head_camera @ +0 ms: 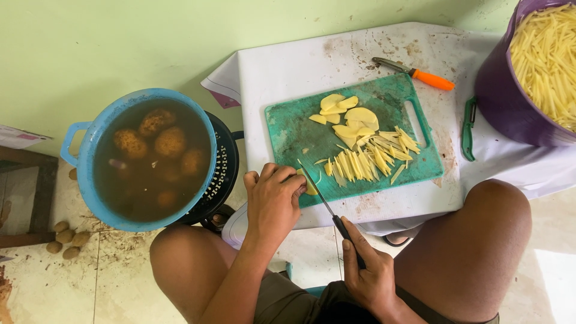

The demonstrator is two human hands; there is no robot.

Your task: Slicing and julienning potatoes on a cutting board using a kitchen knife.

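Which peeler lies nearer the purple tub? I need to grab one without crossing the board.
The green peeler, lying right beside the purple tub. The orange-handled peeler sits farther off, above the green cutting board.

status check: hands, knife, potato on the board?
Left hand pins a potato piece at the green cutting board edge. Right hand grips the knife, blade beside the piece. Cut potato sticks lie just beyond the blade.

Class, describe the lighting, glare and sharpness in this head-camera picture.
Head view: soft, even daylight; sharp across the green cutting board and both hands; a blown-out bright patch on the floor at lower right; faint sheen on the murky water in the blue pot.
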